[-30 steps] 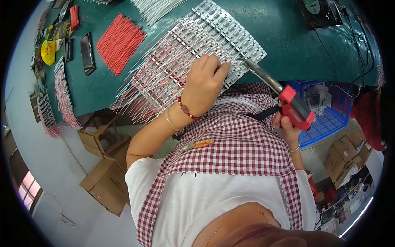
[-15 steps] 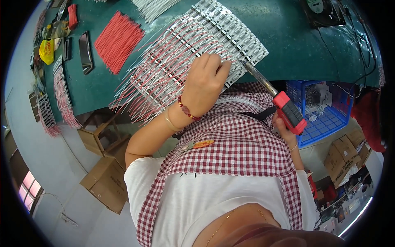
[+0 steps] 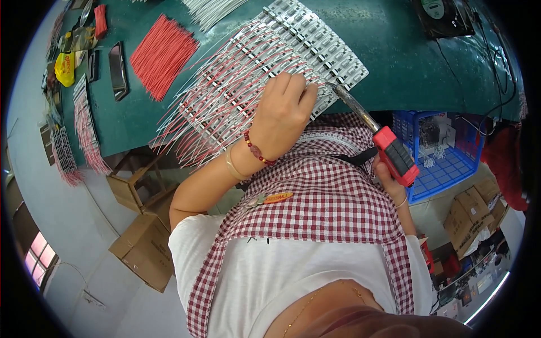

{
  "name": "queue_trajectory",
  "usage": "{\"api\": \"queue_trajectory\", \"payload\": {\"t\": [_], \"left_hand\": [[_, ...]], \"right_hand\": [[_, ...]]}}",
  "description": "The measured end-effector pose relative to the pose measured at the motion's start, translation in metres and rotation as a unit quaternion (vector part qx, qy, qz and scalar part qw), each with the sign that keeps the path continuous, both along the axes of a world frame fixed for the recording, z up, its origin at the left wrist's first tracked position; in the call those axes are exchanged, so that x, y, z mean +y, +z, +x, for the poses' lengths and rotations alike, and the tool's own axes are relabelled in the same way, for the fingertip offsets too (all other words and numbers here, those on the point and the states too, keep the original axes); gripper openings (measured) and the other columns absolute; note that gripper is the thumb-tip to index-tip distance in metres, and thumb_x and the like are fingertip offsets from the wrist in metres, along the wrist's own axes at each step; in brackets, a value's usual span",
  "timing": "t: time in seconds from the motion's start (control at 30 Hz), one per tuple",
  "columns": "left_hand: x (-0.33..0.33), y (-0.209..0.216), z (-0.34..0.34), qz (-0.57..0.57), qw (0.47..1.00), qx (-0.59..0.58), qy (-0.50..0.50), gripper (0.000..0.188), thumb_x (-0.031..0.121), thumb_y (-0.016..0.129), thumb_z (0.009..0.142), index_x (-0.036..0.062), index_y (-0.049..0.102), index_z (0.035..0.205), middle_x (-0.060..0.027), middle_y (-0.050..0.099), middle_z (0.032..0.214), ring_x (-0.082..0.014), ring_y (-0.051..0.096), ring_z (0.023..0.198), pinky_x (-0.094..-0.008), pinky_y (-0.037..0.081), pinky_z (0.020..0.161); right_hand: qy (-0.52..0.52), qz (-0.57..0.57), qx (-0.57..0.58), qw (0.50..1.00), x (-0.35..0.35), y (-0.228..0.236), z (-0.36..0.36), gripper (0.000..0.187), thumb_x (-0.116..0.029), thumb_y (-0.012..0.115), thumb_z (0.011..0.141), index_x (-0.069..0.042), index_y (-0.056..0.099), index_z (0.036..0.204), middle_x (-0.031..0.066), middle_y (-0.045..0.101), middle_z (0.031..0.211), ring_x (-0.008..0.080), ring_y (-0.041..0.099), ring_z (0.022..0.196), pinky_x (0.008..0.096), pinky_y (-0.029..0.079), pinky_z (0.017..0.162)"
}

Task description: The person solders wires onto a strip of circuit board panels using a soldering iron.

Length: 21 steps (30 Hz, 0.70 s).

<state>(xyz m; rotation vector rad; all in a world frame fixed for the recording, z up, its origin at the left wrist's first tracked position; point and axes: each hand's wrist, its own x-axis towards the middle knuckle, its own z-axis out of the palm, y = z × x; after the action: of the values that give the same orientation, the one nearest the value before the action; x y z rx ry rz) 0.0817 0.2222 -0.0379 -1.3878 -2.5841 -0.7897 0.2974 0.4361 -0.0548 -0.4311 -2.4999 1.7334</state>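
Note:
My left hand [image 3: 283, 110] rests over a slanted panel of small silvery circuit boards [image 3: 344, 65], fingers curled and pinched together; whatever lies between the fingertips is hidden. Many thin red and white wires [image 3: 194, 118] run out from the boards toward the lower left, passing beneath that hand. My right hand [image 3: 387, 179] is closed round the red and black handle of a soldering iron [image 3: 397, 156], its fingers partly hidden behind it. The iron's metal tip points up and left, close to the boards just right of my left fingertips. Whether it touches them I cannot tell.
On the green table [image 3: 389, 50] lie a bundle of red wires [image 3: 163, 57], white wires [image 3: 211, 10], a phone [image 3: 118, 71] and another wired board strip [image 3: 87, 124]. A black device [image 3: 442, 18] with cables sits far right. Below it stands a blue crate [image 3: 445, 174]; cardboard boxes [image 3: 145, 250] are lower left.
Almost nothing differs. Both hands and the soldering iron hold nearly the same place, the iron's handle shifted only very slightly.

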Motion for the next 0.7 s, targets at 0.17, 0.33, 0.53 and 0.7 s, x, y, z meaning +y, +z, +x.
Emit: {"api": "queue_trajectory", "payload": {"t": [0.17, 0.33, 0.53, 0.7], "left_hand": [[0.001, 0.002, -0.001, -0.004, 1.0, -0.006, -0.002, 0.025, -0.002, 0.061, 0.072, 0.0029, 0.065, 0.096, -0.0074, 0.046, 0.078, -0.0234, 0.049, 0.074, -0.0351, 0.042, 0.066], [0.0, 0.003, 0.0, -0.01, 1.0, -0.006, -0.002, 0.026, -0.002, 0.06, 0.072, 0.003, 0.065, 0.097, -0.0076, 0.046, 0.078, -0.0238, 0.049, 0.074, -0.035, 0.042, 0.066], [-0.003, 0.018, 0.0, -0.042, 0.999, -0.008, 0.007, 0.025, -0.001, 0.06, 0.073, 0.0033, 0.065, 0.096, -0.0072, 0.049, 0.08, -0.0236, 0.051, 0.077, -0.0366, 0.042, 0.067], [-0.06, 0.043, -0.007, -0.093, 0.99, -0.051, 0.092, 0.019, -0.002, 0.066, 0.073, 0.0044, 0.067, 0.091, -0.0098, 0.052, 0.077, -0.0279, 0.055, 0.075, -0.0395, 0.044, 0.067]], "right_hand": [[-0.032, -0.023, -0.011, 0.999, 0.0, -0.014, 0.018, 0.022, -0.02, 0.069, 0.082, 0.0, 0.068, 0.091, 0.0107, 0.064, 0.078, 0.0233, 0.063, 0.065, 0.0314, 0.048, 0.057], [-0.033, -0.067, -0.009, 0.997, 0.005, -0.016, 0.019, 0.023, -0.021, 0.07, 0.082, 0.0, 0.068, 0.091, 0.0115, 0.065, 0.079, 0.0236, 0.063, 0.066, 0.0316, 0.049, 0.06], [-0.083, -0.039, 0.003, 0.996, 0.0, -0.022, 0.02, 0.026, -0.024, 0.07, 0.084, 0.0, 0.067, 0.093, 0.0106, 0.065, 0.078, 0.0228, 0.063, 0.067, 0.0316, 0.049, 0.061], [-0.086, -0.158, 0.009, 0.984, 0.004, -0.004, 0.004, 0.03, -0.024, 0.066, 0.089, 0.002, 0.065, 0.104, 0.0064, 0.061, 0.073, 0.0151, 0.057, 0.062, 0.028, 0.045, 0.056]]}}
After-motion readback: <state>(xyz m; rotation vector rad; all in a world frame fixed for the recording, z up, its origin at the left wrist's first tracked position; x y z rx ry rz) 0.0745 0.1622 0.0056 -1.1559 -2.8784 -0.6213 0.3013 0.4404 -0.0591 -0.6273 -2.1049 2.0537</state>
